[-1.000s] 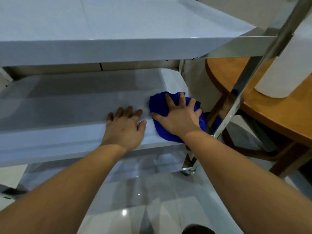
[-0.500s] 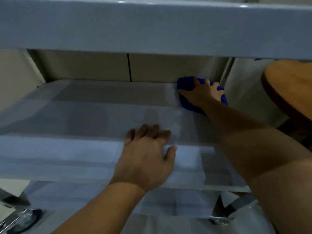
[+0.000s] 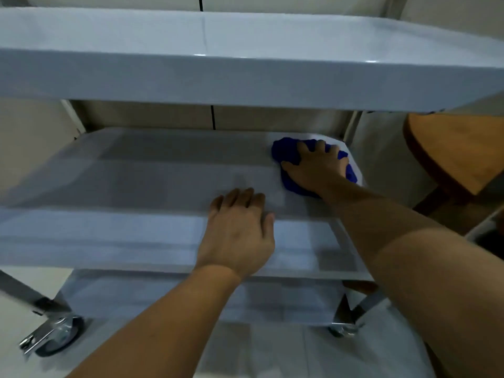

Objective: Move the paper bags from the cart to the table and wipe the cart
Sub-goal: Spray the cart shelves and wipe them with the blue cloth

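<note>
The right hand, fingers spread, presses a bunched deep-blue cloth (seemingly crumpled) onto the grey metal cart's middle shelf; left hand lies flat nearer.

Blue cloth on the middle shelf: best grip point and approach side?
Take the blue cloth at its bunched far-left lobe, coming from the left. The right hand presses its middle, and the cart's top shelf blocks a descent from above.

— Where is the left hand?
— Flat, palm down, fingers straight and together, near the front edge of the cart's middle shelf.
— And the right hand?
— Arm stretched to that shelf's far right corner, fingers spread, pressing downward.
</note>
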A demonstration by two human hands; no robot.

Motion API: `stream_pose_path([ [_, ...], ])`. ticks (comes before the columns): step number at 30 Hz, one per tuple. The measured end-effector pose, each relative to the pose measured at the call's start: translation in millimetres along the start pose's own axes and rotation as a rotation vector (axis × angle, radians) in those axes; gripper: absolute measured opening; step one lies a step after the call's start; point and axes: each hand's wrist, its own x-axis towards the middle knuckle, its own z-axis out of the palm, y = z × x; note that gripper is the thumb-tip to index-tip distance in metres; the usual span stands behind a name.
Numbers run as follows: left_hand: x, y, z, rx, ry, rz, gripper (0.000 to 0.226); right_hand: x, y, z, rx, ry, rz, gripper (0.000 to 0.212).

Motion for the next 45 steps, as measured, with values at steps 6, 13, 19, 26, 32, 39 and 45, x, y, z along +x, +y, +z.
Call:
stream_pose_path([
  [6, -1.6, -1.0, -4.0, -0.17, 0.161, -0.094, 0.07, -131.9, -12.4, -3.4, 0.032, 0.012, -0.173, 0.069],
  [13, -4.8, -2.2, -13.4, -0.376, 0.274, -0.168, 0.056, -236.4, -45.7, -13.8, -0.01, -0.006, -0.247, 0.067],
  [19, -22.4, -58.8, -27.7, -0.148, 0.112, -0.179, 0.051, -198.5, -71.1, -12.7, 0.005, -0.114, -0.159, 0.072],
  [26, -11.3, -134.4, -41.5, 0.068, 0.079, -0.209, 0.047, -123.6, -98.3, -0.5, -0.026, -0.079, -0.13, 0.078],
  [32, -9.9, -138.7, -32.6, 0.017, 0.186, -0.192, 0.034, -29.6, -124.7, 12.1, -0.001, -0.011, -0.092, 0.08],
  [39, -9.0, -143.6, -27.2, 0.048, 0.201, -0.173, 0.035, 75.7, -165.2, 19.0, 0.043, -0.014, -0.023, 0.092],
  [45, -11.2, -141.0, -26.3, 0.04, 0.214, -0.177, 0.046, 69.1, -164.4, 16.2, 0.029, -0.009, -0.074, 0.084],
])
